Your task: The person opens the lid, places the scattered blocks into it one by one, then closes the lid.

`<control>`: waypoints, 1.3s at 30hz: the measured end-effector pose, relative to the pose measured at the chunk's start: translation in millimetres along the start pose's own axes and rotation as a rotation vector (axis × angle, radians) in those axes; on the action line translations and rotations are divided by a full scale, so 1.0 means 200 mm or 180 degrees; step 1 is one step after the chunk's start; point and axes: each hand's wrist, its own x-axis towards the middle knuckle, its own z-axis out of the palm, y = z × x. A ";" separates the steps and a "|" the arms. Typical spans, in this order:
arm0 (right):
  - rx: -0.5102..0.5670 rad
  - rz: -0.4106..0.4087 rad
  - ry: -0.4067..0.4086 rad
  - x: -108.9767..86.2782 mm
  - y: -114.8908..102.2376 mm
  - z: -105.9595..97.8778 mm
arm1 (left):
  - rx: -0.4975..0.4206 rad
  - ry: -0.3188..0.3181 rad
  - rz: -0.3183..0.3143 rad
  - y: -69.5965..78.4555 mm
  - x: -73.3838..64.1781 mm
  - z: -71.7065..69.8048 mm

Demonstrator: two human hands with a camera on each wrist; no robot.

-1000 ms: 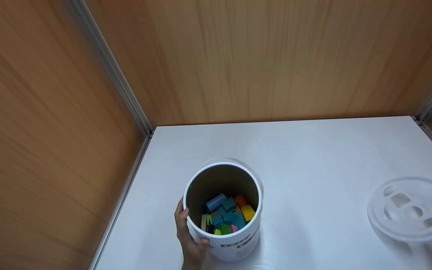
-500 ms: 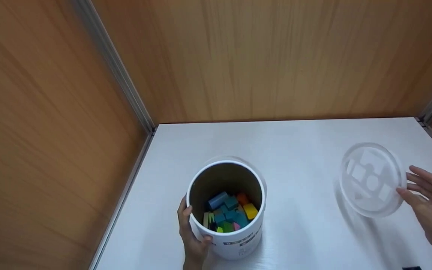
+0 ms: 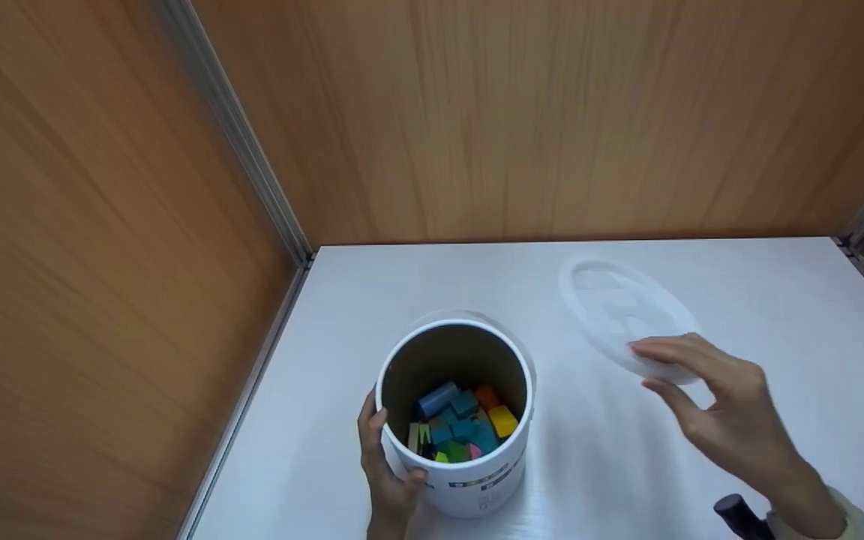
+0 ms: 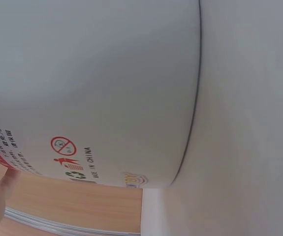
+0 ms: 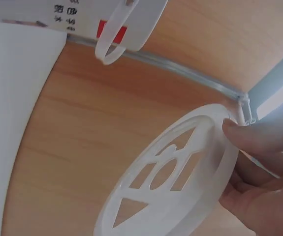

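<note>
A white bucket [image 3: 481, 491] stands on the table with its mouth tilted into view. Colourful toy blocks [image 3: 466, 431] lie in its lower part. My left hand [image 3: 388, 487] grips the bucket's left side, fingers behind the rim and thumb at the front. Printed labels on the bucket wall [image 4: 121, 98] fill much of the left wrist view. To the right, my right hand [image 3: 736, 412] pinches the edge of a translucent white lid, held up tilted above the table. In the right wrist view, the lid [image 5: 180, 211] shows shaped cut-outs, including a triangle and a circle.
Wood-grain panels [image 3: 522, 127] rise behind and to the left of the white table [image 3: 799, 300], with metal strips in the corners. A loop handle [image 5: 107, 49] hangs on the bucket in the right wrist view. A dark cylindrical piece [image 3: 739, 516] sits beside the right wrist.
My right hand has brought the lid leftward from the far right side, lifting and tilting it. The left hand keeps its hold on the bucket, which stays in place.
</note>
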 end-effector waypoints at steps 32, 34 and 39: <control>0.1012 -0.1076 -0.1059 -0.01 -0.14 0.55 | 0.0105 -0.0227 0.0199 0.03 0.09 -0.14; 0.0897 -0.0899 -0.1038 -0.01 -0.12 0.55 | 0.0079 -0.0239 0.0249 0.03 0.10 -0.15; 0.0645 -0.0263 -0.1109 -0.02 -0.07 0.55 | 0.0095 -0.0369 0.0337 0.04 0.11 -0.19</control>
